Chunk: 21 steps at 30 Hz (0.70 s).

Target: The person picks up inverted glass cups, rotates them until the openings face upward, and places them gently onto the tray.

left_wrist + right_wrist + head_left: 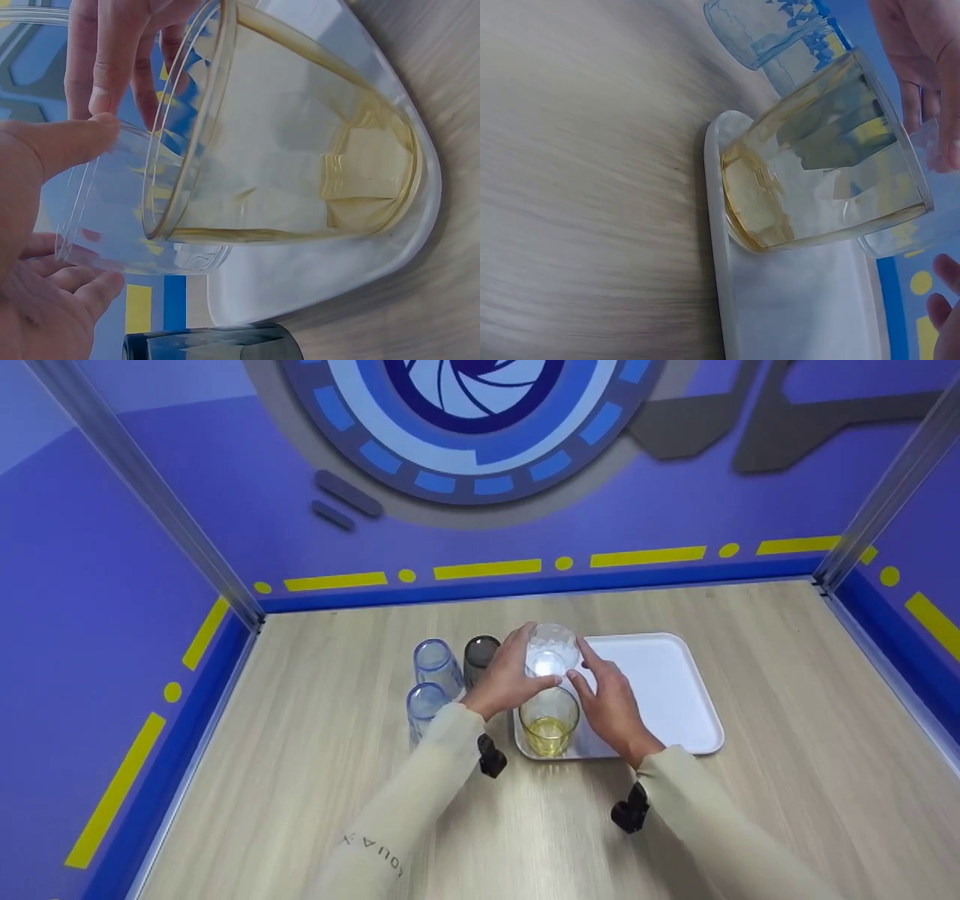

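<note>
A clear glass tumbler [552,651] stands upright between my two hands, over the far left part of the white tray [652,690]. My left hand [511,673] holds it from the left, thumb near its front side. From the right my right hand [611,697] grips it with thumb and fingertips. Just in front, a yellow-tinted glass [549,724] rests upright on the tray's near left corner; no hand touches it. In the left wrist view the yellow-tinted glass [300,150] partly covers the clear tumbler [127,202].
Left of the tray, a dark grey glass [477,656] and two blue glasses [436,664] stand upside down on the wooden table [315,780]. My left forearm partly hides the nearer blue one. Blue-purple panels [225,510] enclose the table's back and sides.
</note>
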{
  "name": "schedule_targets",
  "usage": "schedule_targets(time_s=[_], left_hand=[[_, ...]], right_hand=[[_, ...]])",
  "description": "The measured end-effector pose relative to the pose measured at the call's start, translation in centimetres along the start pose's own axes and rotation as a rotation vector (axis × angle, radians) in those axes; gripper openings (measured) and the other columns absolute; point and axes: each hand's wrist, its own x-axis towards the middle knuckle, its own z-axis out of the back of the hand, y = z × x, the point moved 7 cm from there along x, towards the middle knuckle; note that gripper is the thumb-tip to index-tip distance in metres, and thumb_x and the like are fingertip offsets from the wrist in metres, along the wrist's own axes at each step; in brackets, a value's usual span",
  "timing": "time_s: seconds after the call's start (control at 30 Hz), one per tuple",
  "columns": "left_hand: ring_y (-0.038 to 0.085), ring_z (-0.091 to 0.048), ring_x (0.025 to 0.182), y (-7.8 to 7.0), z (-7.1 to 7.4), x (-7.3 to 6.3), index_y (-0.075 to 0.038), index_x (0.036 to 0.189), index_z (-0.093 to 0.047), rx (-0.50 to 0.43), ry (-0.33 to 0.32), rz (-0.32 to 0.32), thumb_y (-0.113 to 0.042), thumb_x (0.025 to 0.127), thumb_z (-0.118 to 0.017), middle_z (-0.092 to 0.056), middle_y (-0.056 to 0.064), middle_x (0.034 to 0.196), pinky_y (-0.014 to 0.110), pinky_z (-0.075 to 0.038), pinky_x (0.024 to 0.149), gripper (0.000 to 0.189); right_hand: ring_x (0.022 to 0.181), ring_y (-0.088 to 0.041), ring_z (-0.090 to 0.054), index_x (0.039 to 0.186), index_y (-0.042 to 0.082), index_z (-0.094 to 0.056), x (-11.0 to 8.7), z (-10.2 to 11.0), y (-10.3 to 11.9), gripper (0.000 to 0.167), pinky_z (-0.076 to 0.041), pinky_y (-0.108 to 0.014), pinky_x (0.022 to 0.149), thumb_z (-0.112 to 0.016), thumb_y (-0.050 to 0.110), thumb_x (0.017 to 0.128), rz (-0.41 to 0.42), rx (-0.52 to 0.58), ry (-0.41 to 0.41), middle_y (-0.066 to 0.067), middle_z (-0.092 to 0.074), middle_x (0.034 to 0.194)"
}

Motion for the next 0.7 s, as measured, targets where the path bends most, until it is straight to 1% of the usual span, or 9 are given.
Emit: schedule_targets(time_s=[0.27,0.43,0.7], left_hand=[[0.023,-0.032,0.144,0.05,-0.17,0.31,-0.014,0.154,-0.019,0.032,-0.003,-0.012,-0.034,0.084,-0.075,-0.028,0.008,0.158,0.042,-0.032,0.117,0.092],[0.023,-0.032,0.144,0.38,-0.36,0.45,-0.015,0.155,-0.018,0.024,-0.002,0.007,-0.034,0.084,-0.074,-0.028,0.008,0.158,0.042,-0.032,0.117,0.092],[0.023,-0.032,0.144,0.81,-0.56,0.56,-0.016,0.155,-0.018,0.031,0.004,0.036,-0.036,0.085,-0.073,-0.027,0.007,0.158,0.042,-0.032,0.117,0.091]], right_hand=[[0.124,-0.035,-0.05,0.154,0.019,-0.027,0.24,-0.21,-0.3,0.059,-0.039,-0.053,0.106,-0.052,0.023,0.1,0.006,-0.003,0.004,-0.022,-0.056,0.129],[0.123,-0.036,-0.05,0.153,0.019,-0.028,0.48,-0.55,-0.42,0.058,-0.039,-0.053,0.105,-0.052,0.024,0.1,-0.003,-0.006,0.015,-0.021,-0.056,0.129],[0.12,-0.035,-0.052,0.153,0.02,-0.03,0.78,-0.9,-0.6,0.057,-0.04,-0.053,0.105,-0.052,0.024,0.1,0.002,-0.019,0.02,-0.02,-0.057,0.126]])
